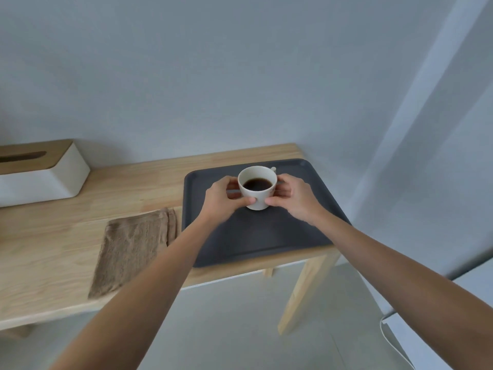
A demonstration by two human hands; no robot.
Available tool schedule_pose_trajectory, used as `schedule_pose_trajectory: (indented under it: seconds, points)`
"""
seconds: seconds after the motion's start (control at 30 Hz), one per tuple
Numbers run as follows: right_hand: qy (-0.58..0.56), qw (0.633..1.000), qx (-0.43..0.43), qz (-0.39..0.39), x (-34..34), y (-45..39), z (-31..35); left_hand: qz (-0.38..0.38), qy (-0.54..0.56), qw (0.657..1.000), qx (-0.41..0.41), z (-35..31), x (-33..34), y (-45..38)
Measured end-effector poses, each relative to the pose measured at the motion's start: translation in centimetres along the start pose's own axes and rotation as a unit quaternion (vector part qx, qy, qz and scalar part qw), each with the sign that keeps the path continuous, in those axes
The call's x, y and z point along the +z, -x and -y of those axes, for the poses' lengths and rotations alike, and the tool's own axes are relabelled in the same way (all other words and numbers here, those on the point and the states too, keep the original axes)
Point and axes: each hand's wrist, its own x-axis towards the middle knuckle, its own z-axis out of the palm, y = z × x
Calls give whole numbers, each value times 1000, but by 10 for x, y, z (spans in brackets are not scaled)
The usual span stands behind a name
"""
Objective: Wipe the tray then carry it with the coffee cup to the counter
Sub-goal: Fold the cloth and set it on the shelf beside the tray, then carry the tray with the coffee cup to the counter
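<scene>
On the tray (266, 236): both hands clasp the coffee cup (257, 186).
Left grip (222, 200) and right grip (294, 200) close round it; cloth (133, 249) folded at 9 o'clock, carrying not yet begun.

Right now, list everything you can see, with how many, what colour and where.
tray: one, dark grey, right end of the table, near corner past the edge
coffee cup: one, white, holds dark coffee, on the tray's far half
cloth: one, brown, folded, flat on the table left of the tray
tissue box: one, white with wooden lid, far left by the wall
table: one, light wood, against the wall
cable: one, white, on the floor at right
left hand: fingers around the cup's left side
right hand: fingers around the cup's right side
</scene>
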Motion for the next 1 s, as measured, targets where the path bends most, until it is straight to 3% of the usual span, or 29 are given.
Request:
schedule_pose_trajectory:
  seconds: [0.3, 0.4, 0.5, 0.6, 0.7, 0.8, 1.0]
  points:
    - [-4, 1000, -9, 13, -3, 3, -9, -6, -9, 1000, -14, -3, 9, 7]
    - [52, 998, -28, 38, -9, 4, -9, 13, -34, 999, -29, -5, 6, 8]
    - [172, 984, -34, -23, -24, 3, -17, -30, -146, 988, -27, 2, -8, 6]
    - [256, 961, 2, -104, -45, 3, -37, -88, -273, 957, -52, 16, -30, 8]
    - [281, 950, 76, -114, -58, 7, -56, -106, -348, 919, -150, 30, -47, 11]
    - [284, 945, 91, -137, -59, 6, -62, -108, -410, 892, -157, 38, -51, 12]
    - [334, 925, 106, -149, -61, 8, -59, -114, -390, 906, -115, 45, -50, 7]
